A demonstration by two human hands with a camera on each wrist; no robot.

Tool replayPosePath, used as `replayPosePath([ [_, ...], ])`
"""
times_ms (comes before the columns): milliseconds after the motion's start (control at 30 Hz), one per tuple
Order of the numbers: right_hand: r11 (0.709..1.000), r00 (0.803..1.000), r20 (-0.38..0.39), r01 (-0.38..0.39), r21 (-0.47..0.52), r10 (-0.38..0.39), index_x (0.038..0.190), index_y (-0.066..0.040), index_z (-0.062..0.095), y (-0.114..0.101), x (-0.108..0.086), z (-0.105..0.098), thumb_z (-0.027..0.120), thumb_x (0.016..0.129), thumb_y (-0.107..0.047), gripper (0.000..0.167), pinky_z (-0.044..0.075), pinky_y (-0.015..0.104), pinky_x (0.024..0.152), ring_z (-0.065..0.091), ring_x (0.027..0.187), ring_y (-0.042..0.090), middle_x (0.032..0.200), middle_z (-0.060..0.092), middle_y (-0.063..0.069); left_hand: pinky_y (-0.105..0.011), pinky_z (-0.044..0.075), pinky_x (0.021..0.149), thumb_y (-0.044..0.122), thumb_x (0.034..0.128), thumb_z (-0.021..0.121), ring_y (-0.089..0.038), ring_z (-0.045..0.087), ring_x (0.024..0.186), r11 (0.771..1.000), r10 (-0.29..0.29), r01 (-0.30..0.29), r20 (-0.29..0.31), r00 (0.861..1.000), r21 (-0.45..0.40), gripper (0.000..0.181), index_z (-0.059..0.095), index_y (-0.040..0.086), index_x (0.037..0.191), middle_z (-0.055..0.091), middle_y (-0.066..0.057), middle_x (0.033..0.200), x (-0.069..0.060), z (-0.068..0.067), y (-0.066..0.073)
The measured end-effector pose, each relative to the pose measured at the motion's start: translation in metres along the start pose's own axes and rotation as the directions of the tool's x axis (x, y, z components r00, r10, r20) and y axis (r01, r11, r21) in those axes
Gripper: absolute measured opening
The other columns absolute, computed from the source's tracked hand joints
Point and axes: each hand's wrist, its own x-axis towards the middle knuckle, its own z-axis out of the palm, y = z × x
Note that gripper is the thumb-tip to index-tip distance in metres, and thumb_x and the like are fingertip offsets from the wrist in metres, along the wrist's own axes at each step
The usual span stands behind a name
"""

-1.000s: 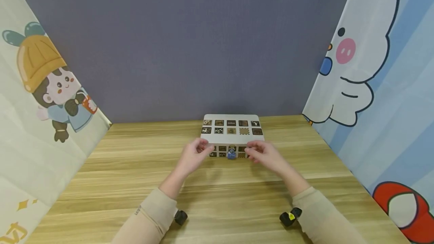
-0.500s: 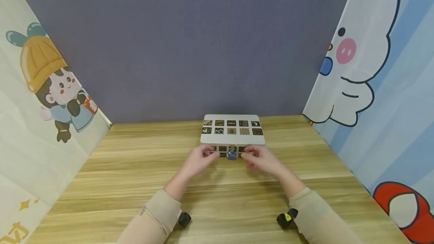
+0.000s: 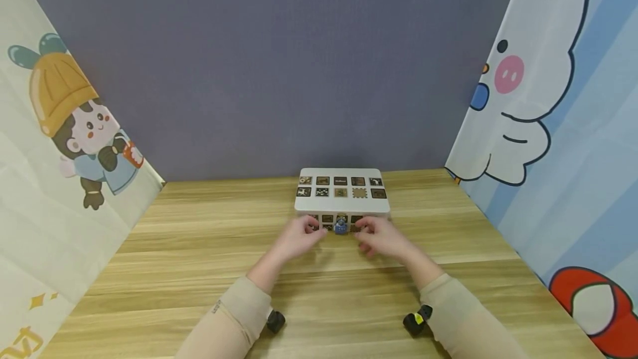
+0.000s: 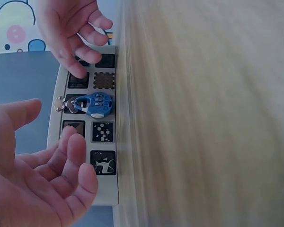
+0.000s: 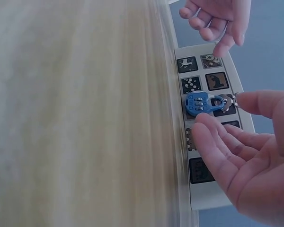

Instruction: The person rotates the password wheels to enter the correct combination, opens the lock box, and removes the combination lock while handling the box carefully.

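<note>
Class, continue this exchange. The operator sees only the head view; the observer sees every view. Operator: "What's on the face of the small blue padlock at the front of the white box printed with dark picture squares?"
Observer: In the left wrist view, the padlock shows three small dials in a row.

Operator: What does its shackle reach?

Observer: A silvery metal clasp at the edge of the box.

Operator: Does the left hand hide anything in its palm?

Observer: No; the left wrist view shows that palm bare, fingers loosely curled.
</note>
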Motion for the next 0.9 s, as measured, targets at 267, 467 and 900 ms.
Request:
replayPosePath([
  [267,1.000,1.000,0.016,-0.023,-0.007,0.023,0.135,0.010,0.053,-0.001,0.005,0.004,0.063,0.096,-0.008,0.044,0.061,0.041,0.062,0.069,0.075,0.029,0.092,0.068,0.019,-0.036,0.056,0.069,0.037,0.0955,0.070,-0.020,0.064,0.076,0.999,-0.041,0.040,0.055,0.998,0.014,0.053,0.061,-0.001,0.131,0.067,-0.009,0.098,0.004,0.002,0.002],
  [467,0.999,0.999,0.025,-0.048,-0.013,0.048,0.138,0.010,0.051,0.001,0.008,0.007,0.064,0.095,-0.009,0.048,0.061,0.038,0.061,0.069,0.074,0.028,0.092,0.069,0.018,-0.036,0.057,0.069,0.039,0.0955,0.070,-0.024,0.069,0.076,0.998,-0.064,0.065,0.081,0.995,-0.012,0.058,0.058,-0.002,0.135,0.069,-0.015,0.107,0.005,0.004,0.002],
  [900,0.997,0.996,0.058,-0.071,-0.031,0.072,0.141,0.008,0.049,0.004,0.015,0.010,0.061,0.091,-0.005,0.053,0.060,0.039,0.058,0.067,0.068,0.024,0.086,0.067,0.013,-0.033,0.056,0.063,0.022,0.0993,0.066,-0.026,0.068,0.073,0.998,-0.055,0.050,0.173,0.983,0.031,0.049,0.054,-0.005,0.138,0.067,-0.007,0.090,0.016,0.008,0.003],
])
